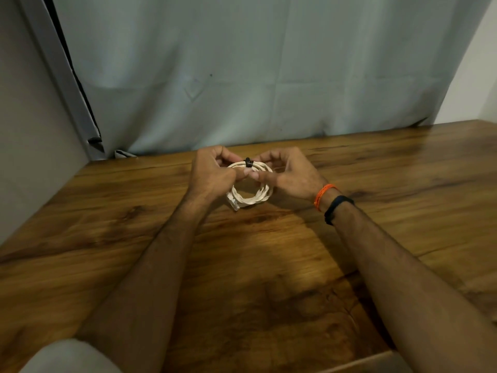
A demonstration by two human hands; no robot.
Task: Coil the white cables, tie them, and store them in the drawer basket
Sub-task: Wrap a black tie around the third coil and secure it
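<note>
A white cable (pixel 252 199) is wound into a small round coil and held upright just above the wooden table (pixel 134 238). A black tie (pixel 248 163) wraps the top of the coil. My left hand (pixel 212 175) grips the coil's left side, thumb and fingers pinching near the tie. My right hand (pixel 290 175) holds the right side, its fingertips meeting the left hand's under the tie. A white plug end (pixel 233 203) sticks out at the coil's lower left. No drawer basket is in view.
A pale grey-blue curtain (pixel 242 76) hangs behind the table's far edge. A grey wall (pixel 27 130) closes the left side. My right wrist wears an orange thread (pixel 324 194) and a black band (pixel 337 208). A grey cloth shape (pixel 67 356) sits at the bottom left.
</note>
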